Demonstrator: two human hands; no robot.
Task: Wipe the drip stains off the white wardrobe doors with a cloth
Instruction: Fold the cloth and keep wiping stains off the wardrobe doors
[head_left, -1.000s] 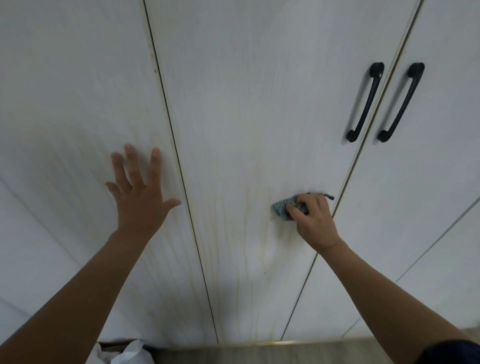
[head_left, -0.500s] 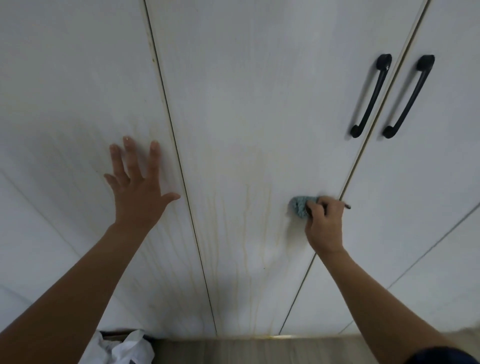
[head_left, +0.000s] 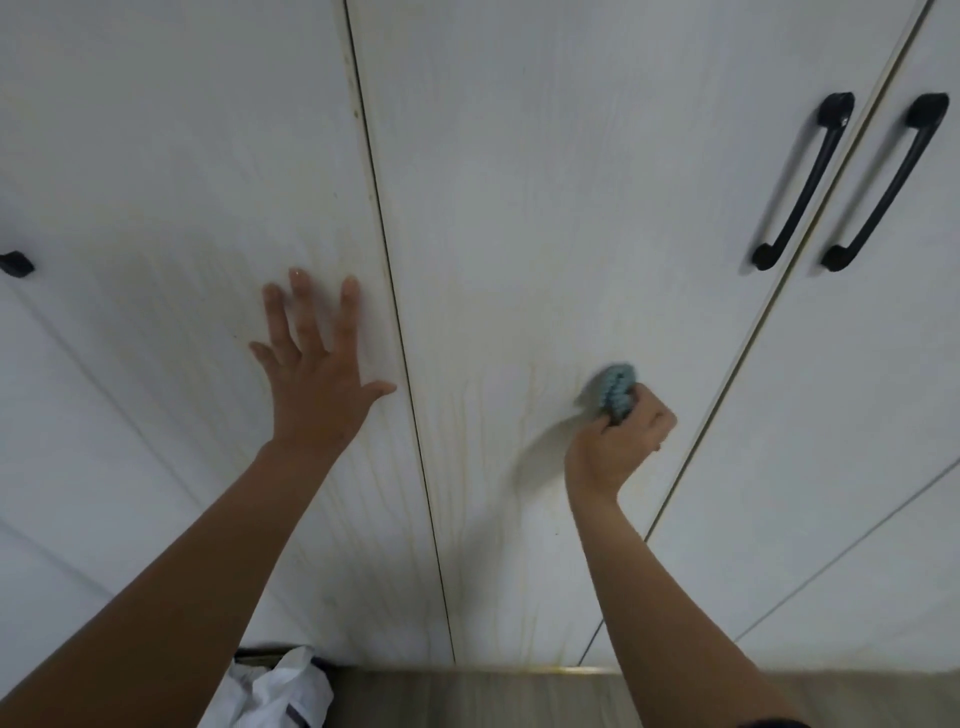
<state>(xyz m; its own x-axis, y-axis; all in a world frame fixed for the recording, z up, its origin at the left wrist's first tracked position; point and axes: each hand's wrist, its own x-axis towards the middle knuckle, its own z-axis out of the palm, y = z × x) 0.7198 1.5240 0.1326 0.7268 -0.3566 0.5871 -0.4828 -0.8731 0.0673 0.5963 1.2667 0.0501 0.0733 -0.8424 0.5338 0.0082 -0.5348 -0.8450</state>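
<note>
Seemingly, blurred cloth (head_left: 616, 392) within fingers (head_left: 657, 418) of right hand (head_left: 621, 447), against middle door (head_left: 519, 208).

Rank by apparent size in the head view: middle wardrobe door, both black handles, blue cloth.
1. middle wardrobe door
2. black handle on that door and neighbouring handle, alike
3. blue cloth, partly hidden in the right hand

Home bedroom, white wardrobe doors (head_left: 545, 208), black handles (head_left: 802, 182), wood floor (head_left: 467, 696)

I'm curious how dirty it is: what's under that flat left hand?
The left hand lies flat on the white wardrobe door. Yellowish drip stains run below it; whether any lie under the palm is hidden.
</note>
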